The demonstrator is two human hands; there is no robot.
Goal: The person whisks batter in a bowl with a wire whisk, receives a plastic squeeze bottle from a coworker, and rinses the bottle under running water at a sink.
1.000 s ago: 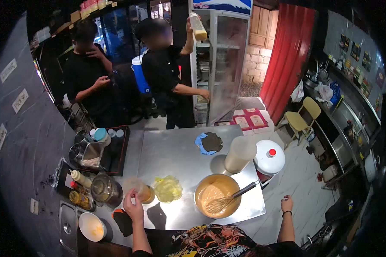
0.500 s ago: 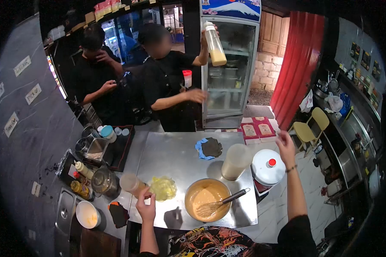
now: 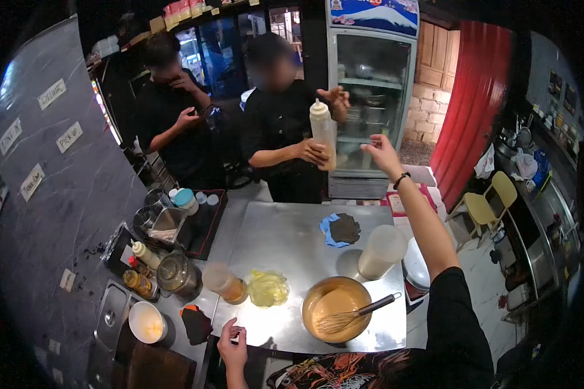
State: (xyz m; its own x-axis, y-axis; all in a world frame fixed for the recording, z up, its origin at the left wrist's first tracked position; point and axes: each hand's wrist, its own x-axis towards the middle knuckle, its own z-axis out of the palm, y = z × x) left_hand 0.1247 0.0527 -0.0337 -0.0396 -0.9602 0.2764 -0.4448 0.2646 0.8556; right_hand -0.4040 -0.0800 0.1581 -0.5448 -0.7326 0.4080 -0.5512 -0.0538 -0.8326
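My right hand (image 3: 384,157) is stretched out over the far side of the counter, fingers apart and holding nothing. Close to it, a co-worker holds a squeeze bottle (image 3: 323,133) with a pale yellow sauce low inside. My left hand (image 3: 232,342) is at the counter's near edge, open with its fingers loosely bent. Just beyond it stands a clear plastic container (image 3: 224,282) with brownish contents, beside a crumpled yellowish plastic wrap (image 3: 268,288). A metal bowl (image 3: 309,299) of orange-tan sauce has a whisk (image 3: 344,320) resting in it.
A tall translucent container (image 3: 383,253) stands right of the bowl. A dark and blue cloth (image 3: 340,229) lies on the steel counter (image 3: 276,223). On the left are sauce bottles, a glass jar (image 3: 178,274) and a white bowl (image 3: 147,321). A second person stands behind; a fridge (image 3: 370,110) is at the back.
My left hand has let go of the clear container and drawn back. My right hand has reached forward towards the co-worker, who has lowered the squeeze bottle and turned it nozzle-up. The view has shifted.
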